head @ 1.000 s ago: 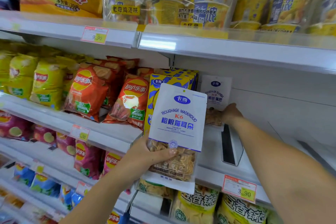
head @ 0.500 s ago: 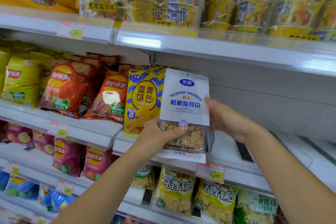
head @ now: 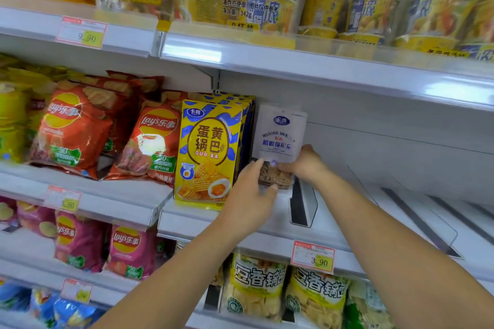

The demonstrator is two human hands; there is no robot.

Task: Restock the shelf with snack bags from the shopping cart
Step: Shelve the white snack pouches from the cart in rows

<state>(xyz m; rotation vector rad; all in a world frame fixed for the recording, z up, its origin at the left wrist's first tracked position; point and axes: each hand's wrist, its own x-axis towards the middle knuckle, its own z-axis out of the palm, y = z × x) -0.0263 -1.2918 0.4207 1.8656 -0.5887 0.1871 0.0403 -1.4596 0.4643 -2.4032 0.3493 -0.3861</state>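
The snack bag (head: 279, 133) is white with a blue oval logo, red "K6" and blue characters (its clear lower part shows tan-brown pieces). The Guo Ba bag (head: 208, 152) is yellow with blue streaks. The Lay's bags (head: 72, 131) are red-orange. The shelf (head: 275, 224) is white. The price tag (head: 312, 256) is white, red-edged, with a yellow patch.

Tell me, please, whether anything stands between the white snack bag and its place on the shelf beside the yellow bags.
Nothing visible does. The white bag already stands on the shelf, between the yellow bags and the divider, with the left hand and right hand at its lower part. What lies behind is hidden.
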